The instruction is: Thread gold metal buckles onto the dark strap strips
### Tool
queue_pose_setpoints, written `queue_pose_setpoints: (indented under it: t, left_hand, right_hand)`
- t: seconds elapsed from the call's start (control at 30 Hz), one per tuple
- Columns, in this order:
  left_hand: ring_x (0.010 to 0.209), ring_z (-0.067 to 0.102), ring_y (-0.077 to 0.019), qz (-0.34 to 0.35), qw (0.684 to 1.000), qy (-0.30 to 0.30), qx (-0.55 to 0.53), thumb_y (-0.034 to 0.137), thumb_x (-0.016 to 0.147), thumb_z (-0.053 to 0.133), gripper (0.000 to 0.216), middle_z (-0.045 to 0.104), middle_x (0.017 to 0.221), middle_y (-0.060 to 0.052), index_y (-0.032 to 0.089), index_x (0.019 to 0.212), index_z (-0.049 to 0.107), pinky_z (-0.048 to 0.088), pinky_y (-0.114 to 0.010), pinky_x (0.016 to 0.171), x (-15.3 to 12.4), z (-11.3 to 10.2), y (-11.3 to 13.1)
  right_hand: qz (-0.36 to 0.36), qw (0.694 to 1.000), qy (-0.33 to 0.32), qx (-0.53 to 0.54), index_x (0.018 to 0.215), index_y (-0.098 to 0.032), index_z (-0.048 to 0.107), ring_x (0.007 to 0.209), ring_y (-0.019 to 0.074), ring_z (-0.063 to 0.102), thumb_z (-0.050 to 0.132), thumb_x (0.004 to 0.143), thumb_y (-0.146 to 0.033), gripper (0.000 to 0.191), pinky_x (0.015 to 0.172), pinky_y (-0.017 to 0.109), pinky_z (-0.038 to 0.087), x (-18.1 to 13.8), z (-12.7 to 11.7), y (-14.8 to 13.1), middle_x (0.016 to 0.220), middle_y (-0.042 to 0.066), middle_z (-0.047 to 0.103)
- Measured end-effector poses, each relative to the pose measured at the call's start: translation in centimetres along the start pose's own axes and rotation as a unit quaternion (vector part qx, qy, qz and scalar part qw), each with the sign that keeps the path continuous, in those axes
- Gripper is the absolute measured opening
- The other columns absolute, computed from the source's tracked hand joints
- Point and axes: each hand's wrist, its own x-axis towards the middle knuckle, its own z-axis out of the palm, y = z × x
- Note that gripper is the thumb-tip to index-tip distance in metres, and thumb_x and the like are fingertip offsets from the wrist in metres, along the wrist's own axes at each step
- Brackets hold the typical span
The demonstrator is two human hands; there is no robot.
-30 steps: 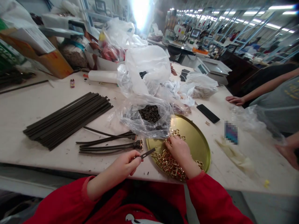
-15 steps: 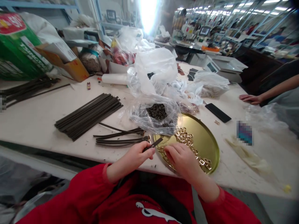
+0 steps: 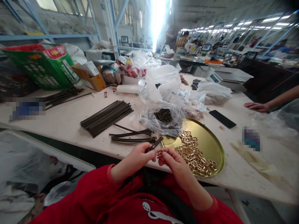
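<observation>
My left hand (image 3: 141,154) is closed around a dark brown strap (image 3: 157,142), whose flat end sticks up past the fingers. Between the fingertips of my right hand (image 3: 174,160) is a small gold buckle (image 3: 159,153), held close against the left fingertips. Just right of my hands, a round gold tray (image 3: 211,141) carries a heap of gold buckles (image 3: 192,155). Several straps with buckles at their ends (image 3: 130,137) lie behind my left hand. Farther left rests a stack of plain dark straps (image 3: 106,116).
An open clear plastic bag (image 3: 147,115) of small dark pieces (image 3: 163,115) stands behind the tray. A black phone-like slab (image 3: 222,119) lies at right. Another person's hand (image 3: 257,106) rests on the table at far right. Bags and boxes (image 3: 93,79) line the back.
My right hand has come up from the tray toward my left hand with a gold buckle. The left hand keeps the strap. The camera view has tilted up and turned left.
</observation>
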Motion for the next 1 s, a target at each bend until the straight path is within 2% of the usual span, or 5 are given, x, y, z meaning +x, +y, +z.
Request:
queue_pose_setpoints:
  t: [0.13, 0.33, 0.5, 0.6, 1.0]
  left_hand:
    - [0.046, 0.032, -0.0062, -0.009, 1.0, 0.0, -0.02, 0.032, 0.075, 0.048, 0.02, 0.047, 0.055, 0.006, 0.016, 0.064, 0.051, 0.028, -0.02, 0.049, -0.2, 0.0, -0.1]
    - [0.045, 0.031, -0.0059, -0.035, 0.999, 0.002, -0.006, 0.032, 0.075, 0.048, 0.02, 0.047, 0.055, 0.007, 0.016, 0.064, 0.052, 0.025, -0.02, 0.047, 0.3, -0.2, -0.9]
    - [0.045, 0.035, -0.0064, -0.056, 0.998, 0.005, -0.005, 0.033, 0.073, 0.049, 0.019, 0.053, 0.058, 0.005, 0.016, 0.067, 0.054, 0.026, -0.02, 0.047, 0.8, -0.2, -1.2]
    - [0.046, 0.037, -0.0064, -0.066, 0.997, -0.016, -0.023, 0.032, 0.073, 0.049, 0.018, 0.056, 0.06, 0.005, 0.016, 0.067, 0.054, 0.026, -0.02, 0.046, 1.1, 0.0, -1.2]
    - [0.04, 0.03, -0.004, -0.101, 0.99, -0.059, -0.078, 0.035, 0.075, 0.049, 0.021, 0.051, 0.057, 0.005, 0.015, 0.071, 0.052, 0.019, -0.018, 0.038, 2.2, 0.1, -1.9]
  right_hand:
    - [0.04, 0.993, 0.001, 0.115, 0.083, -0.017, 0.062, 0.063, 0.0102, 0.053, 0.062, 0.075, -0.038, 0.022, 0.064, 0.026, 0.043, -0.1, 0.2, 0.7, 0.074, 0.001, 0.062]
    - [0.082, 0.978, 0.011, 0.19, 0.08, -0.017, 0.064, 0.06, 0.0077, 0.052, 0.068, 0.071, -0.032, 0.018, 0.06, 0.021, 0.042, 0.2, 0.2, 1.1, 0.072, 0.0, 0.062]
    - [0.099, 0.969, 0.011, 0.224, 0.078, -0.017, 0.063, 0.059, 0.0072, 0.053, 0.068, 0.071, -0.03, 0.016, 0.059, 0.02, 0.043, 0.7, 0.4, 1.3, 0.069, -0.001, 0.062]
    - [0.106, 0.965, 0.002, 0.24, 0.077, -0.016, 0.063, 0.057, 0.0076, 0.054, 0.066, 0.073, -0.031, 0.016, 0.058, 0.019, 0.043, 1.2, 0.4, 1.5, 0.066, 0.0, 0.063]
    - [0.15, 0.951, 0.013, 0.269, 0.076, -0.016, 0.062, 0.06, 0.0088, 0.058, 0.068, 0.069, -0.022, 0.011, 0.058, 0.019, 0.045, 1.8, 0.2, 2.1, 0.066, -0.001, 0.064]
